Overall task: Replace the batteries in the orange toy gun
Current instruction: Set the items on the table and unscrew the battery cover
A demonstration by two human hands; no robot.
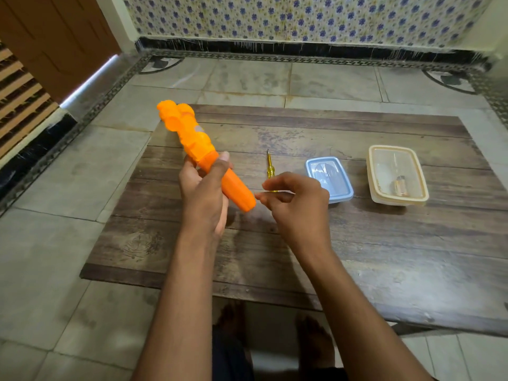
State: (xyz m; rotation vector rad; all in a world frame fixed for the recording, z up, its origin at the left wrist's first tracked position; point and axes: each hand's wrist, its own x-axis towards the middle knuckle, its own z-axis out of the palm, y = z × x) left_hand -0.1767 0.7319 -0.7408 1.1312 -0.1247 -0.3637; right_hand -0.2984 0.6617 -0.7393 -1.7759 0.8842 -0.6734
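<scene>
Head view. The orange toy gun [204, 152] is held above the left part of the wooden table [357, 243], clear of its surface. Its long axis runs diagonally: the bulky, lumpy end points up and away to the left, past the table's far-left corner and over the tiled floor [55, 257]; the smooth, tapered end points down and to the right, toward the right hand.

Left hand [204, 193]: fingers and thumb curled round the gun's middle, thumb laid over the top side, gripping it firmly.

Right hand [295, 200]: just beside the gun's lower end, fingers loosely curled with thumb and forefinger drawn together near the tip. Whether it pinches anything small cannot be told; contact with the gun is not clear either.

On the table behind the right hand lies a yellow-handled screwdriver [269, 169], tip pointing away from the person. To its right stands a blue container [330, 178], then, apart from it, a cream container [397, 174] with a small object inside, not identifiable.

Open table surface extends in front of both hands to the near edge and along the right side. The table's left edge lies below the left forearm.
</scene>
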